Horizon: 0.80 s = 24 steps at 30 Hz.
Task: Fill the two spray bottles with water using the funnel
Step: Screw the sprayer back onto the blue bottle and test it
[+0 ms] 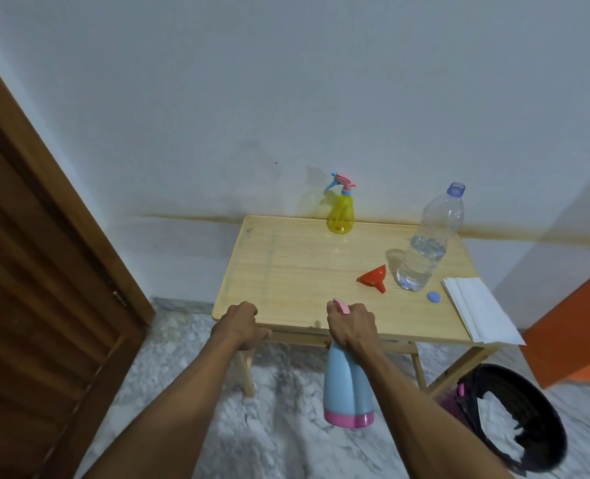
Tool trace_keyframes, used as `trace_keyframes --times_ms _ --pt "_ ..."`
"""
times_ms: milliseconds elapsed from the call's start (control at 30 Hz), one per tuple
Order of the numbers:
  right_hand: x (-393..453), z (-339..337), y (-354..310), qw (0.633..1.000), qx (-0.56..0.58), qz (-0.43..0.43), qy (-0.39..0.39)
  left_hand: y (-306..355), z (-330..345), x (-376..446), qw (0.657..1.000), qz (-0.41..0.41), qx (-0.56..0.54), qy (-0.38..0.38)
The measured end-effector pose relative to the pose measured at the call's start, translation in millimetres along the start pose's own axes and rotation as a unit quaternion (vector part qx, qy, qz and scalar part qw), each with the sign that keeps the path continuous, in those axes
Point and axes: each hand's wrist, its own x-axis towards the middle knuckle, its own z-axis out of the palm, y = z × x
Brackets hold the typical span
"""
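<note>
**Two spray bottles, one funnel, one water bottle**

There are two spray bottles. The right hand [350, 326] is wrapped tight around the neck of the blue spray bottle [347, 388], just under its pink top. This bottle has a pink bottom, and it hangs in front of the near edge of the table [286, 271]. You cannot see inside it, so I cannot tell if it has water.

The yellow spray bottle [341, 212] stands far beyond the right hand, at the back of the table by the wall. It is see-through. Its spray top is on. I cannot tell if there is water in it.

The left hand [241, 324] has curled fingers and rests on the near edge of the table. I cannot tell if it grips the edge.

There is one red funnel [374, 277]. It lies on its side, just past the right hand and a bit to the right.

There is one big clear water bottle [428, 243] beside the funnel. It is open and less than half full. Its one blue cap [433, 297] lies on the table near it.

One stack of white paper [480, 312] sits far to the right. One black bin [514, 413] is on the floor.
</note>
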Motion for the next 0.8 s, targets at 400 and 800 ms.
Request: trace_keyframes --times_ms 400,800 --pt "-4.6 22.6 -17.8 0.999 -0.012 -0.026 -0.039 -26.9 -7.6 -1.7 0.999 -0.037 -0.011 0.02" --pt "-5.1 -0.5 -5.6 0.996 0.034 -0.067 -0.044 -6.2 10.8 -2.2 1.0 -0.004 -0.004 0.012"
